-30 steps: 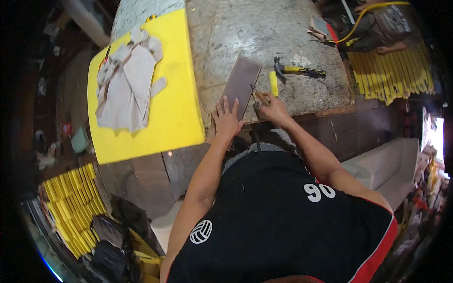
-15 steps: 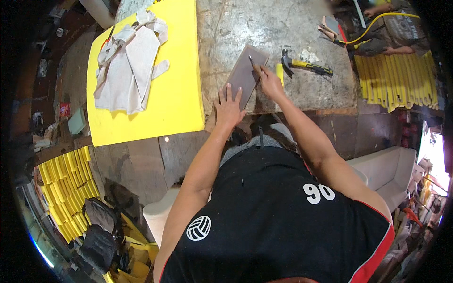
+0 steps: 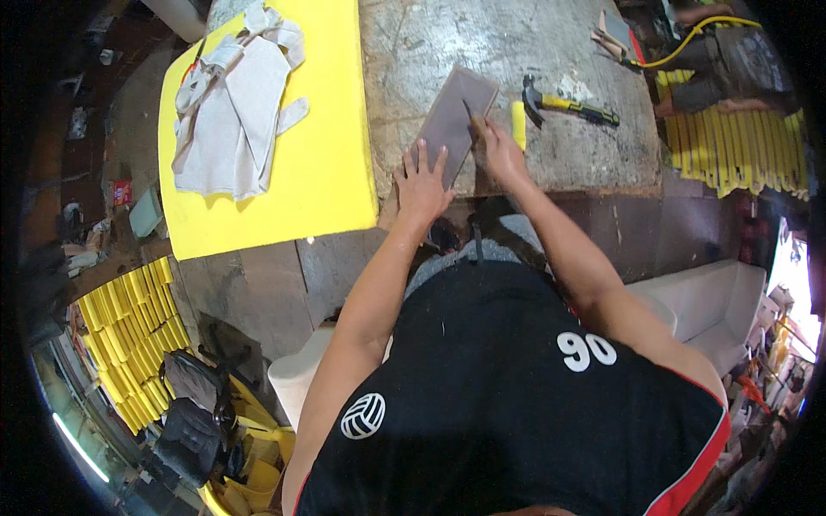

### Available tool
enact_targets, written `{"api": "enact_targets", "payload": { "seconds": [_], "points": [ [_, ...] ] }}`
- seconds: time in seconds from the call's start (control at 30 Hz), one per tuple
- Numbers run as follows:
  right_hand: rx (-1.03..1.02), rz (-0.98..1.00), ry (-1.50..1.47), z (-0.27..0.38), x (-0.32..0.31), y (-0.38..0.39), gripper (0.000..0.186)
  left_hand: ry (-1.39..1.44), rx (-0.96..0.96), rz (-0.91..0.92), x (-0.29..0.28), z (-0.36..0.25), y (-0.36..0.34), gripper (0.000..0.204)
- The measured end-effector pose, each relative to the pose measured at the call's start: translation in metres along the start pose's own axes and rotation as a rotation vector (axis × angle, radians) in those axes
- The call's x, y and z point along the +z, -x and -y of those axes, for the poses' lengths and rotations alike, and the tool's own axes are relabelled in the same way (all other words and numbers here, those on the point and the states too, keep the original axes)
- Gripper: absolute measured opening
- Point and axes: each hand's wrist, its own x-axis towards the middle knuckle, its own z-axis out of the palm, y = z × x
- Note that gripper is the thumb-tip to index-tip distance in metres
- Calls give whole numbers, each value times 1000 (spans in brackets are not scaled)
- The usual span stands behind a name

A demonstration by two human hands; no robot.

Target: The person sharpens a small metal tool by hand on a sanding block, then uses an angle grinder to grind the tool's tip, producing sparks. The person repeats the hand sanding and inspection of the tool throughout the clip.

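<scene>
On the worn workbench a flat, grey-brown rectangular slab [image 3: 454, 101] lies at a slant, its near end toward me. My left hand [image 3: 422, 185] rests on that near end with its fingers spread, palm down. My right hand [image 3: 502, 155] is closed around a small knife [image 3: 471, 115], whose dark, narrow blade points away over the slab's right part. Most of its handle is hidden in my fingers. Whether the blade touches the slab, I cannot tell. Just right of the slab is a short yellow strip [image 3: 519, 125].
A claw hammer [image 3: 568, 107] lies on the workbench [image 3: 413, 43] to the right. On the left, pale fabric pieces [image 3: 237, 129] cover part of a yellow sheet [image 3: 331, 181]. Another person [image 3: 744, 64] sits at the far right beside yellow strips [image 3: 731, 150] and a yellow hose [image 3: 701, 33].
The knife tip has drawn back toward me along the slab, with my right hand lower. My left hand stays on the slab. The whole view has shifted slightly.
</scene>
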Motion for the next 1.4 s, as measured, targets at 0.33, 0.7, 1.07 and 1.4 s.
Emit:
{"api": "enact_targets", "payload": {
  "seconds": [0.33,0.7,1.07,1.4],
  "points": [
    [-19,-57,37,-24,5,5,48,-11,-8,134,-12,-8,-3,92],
    [-28,-15,87,11,-6,4,51,16,3,73,-5,-4,5,96],
    [124,-122,39,8,-20,-28,44,-5,39,37,-10,-2,-2,96],
    [27,-201,54,-35,-7,0,47,-19,38,68,-8,-2,-3,94]
  ]
}}
